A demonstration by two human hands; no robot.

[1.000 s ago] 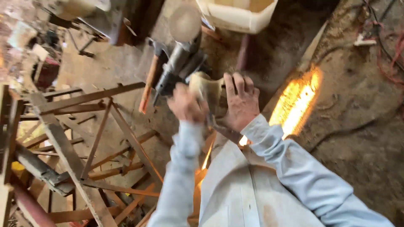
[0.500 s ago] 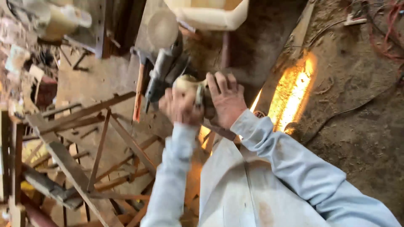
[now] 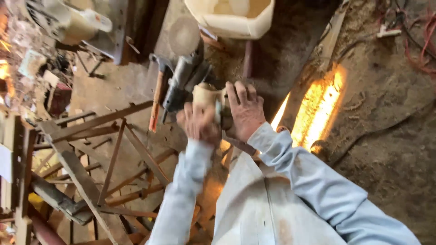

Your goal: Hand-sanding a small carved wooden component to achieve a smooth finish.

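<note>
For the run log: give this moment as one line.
left hand: grips pale wooden piece | right hand: steadies it | grinder: behind

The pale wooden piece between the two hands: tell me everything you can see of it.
The pale wooden piece is light tan, smooth and rounded, with a narrower waist; motion blur hides finer detail. It sits roughly upright in front of a grey power tool. The left hand grips it from below, and the right hand lies against its side, fingers spread.
</note>
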